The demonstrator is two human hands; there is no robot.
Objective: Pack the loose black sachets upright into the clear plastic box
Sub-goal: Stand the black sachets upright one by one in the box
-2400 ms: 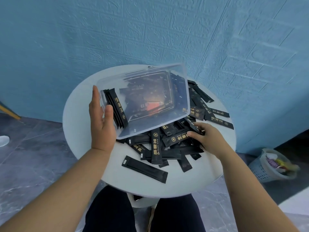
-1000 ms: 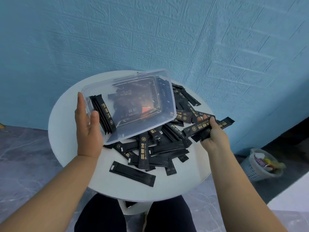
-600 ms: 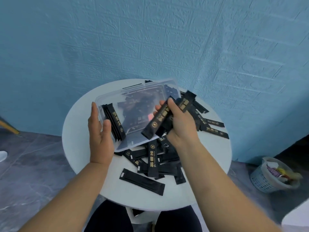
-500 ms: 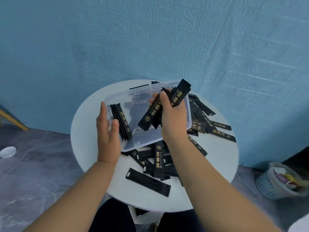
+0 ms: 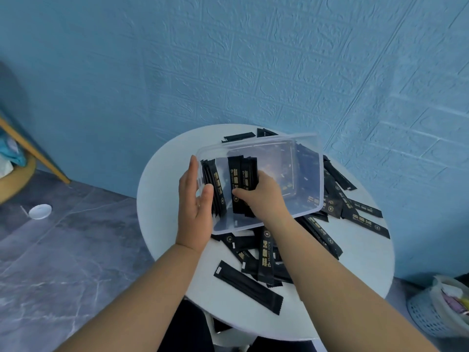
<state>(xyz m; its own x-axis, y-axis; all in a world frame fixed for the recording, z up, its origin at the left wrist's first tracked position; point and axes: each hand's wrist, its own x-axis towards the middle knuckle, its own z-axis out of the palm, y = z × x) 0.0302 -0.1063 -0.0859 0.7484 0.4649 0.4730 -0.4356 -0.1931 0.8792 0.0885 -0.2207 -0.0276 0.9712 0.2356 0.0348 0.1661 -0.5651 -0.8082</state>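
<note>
The clear plastic box (image 5: 308, 171) lies tilted on a pile of loose black sachets (image 5: 266, 257) on the round white table (image 5: 167, 199). My left hand (image 5: 194, 207) holds the box's left wall, fingers outside and thumb over the rim against a row of sachets (image 5: 218, 191) standing along that wall. My right hand (image 5: 261, 196) is inside the box and grips a small bunch of sachets (image 5: 242, 179), held upright beside that row. More loose sachets (image 5: 355, 212) spread to the right of the box and behind it.
One sachet (image 5: 247, 287) lies alone near the table's front edge. A blue textured wall stands close behind the table. A white waste basket (image 5: 431, 316) sits on the floor at the lower right, a small white dish (image 5: 40, 211) at the left.
My right hand picked up a bunch of sachets from the pile at the right, carried it over the box and lowered it inside next to the standing row. My left hand kept hold of the box.
</note>
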